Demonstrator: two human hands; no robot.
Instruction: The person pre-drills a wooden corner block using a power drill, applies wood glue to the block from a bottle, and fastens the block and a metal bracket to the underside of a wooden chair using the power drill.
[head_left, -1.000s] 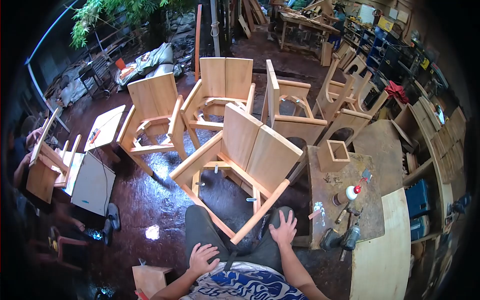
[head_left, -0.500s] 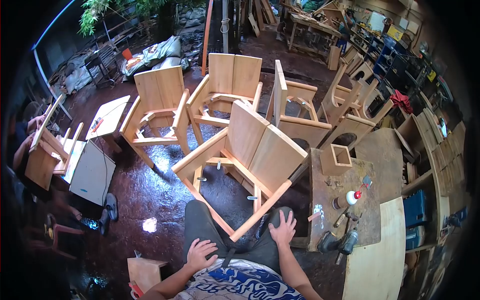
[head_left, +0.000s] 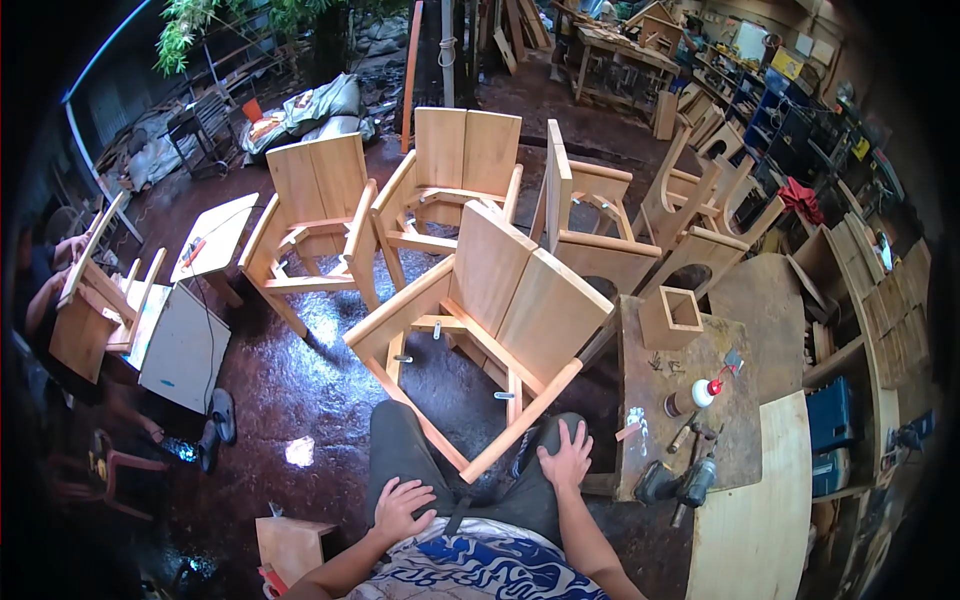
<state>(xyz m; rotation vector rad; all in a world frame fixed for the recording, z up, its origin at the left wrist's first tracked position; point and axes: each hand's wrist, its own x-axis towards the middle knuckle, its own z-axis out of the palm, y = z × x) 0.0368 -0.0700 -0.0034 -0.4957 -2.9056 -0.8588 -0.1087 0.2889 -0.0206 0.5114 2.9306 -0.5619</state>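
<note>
My left hand (head_left: 403, 510) rests on my left thigh, fingers spread and holding nothing. On my right knee lies my right hand (head_left: 567, 457), also with fingers apart and empty. A wooden chair frame (head_left: 490, 280) with a two-panel back stands tilted between my knees, its front corner close to my lap; neither hand touches it. Metal brackets (head_left: 437, 329) show on its inner rails. To the right, a worktable (head_left: 735, 440) bears a bottle with a red cap (head_left: 706, 392), a power drill (head_left: 697, 484) and an open wooden box (head_left: 671, 318).
Several more wooden chairs (head_left: 318, 180) stand beyond. At the far left a co-worker's hands (head_left: 70, 250) hold another chair piece (head_left: 85, 320) by a white table (head_left: 183, 345). Shelves (head_left: 870, 350) line the right side. A small wooden piece (head_left: 292, 545) stands at lower left.
The whole view has shifted slightly, so the chairs appear a little to the right and the worktable's near part a little lefter. Both my hands have stayed on my legs.
</note>
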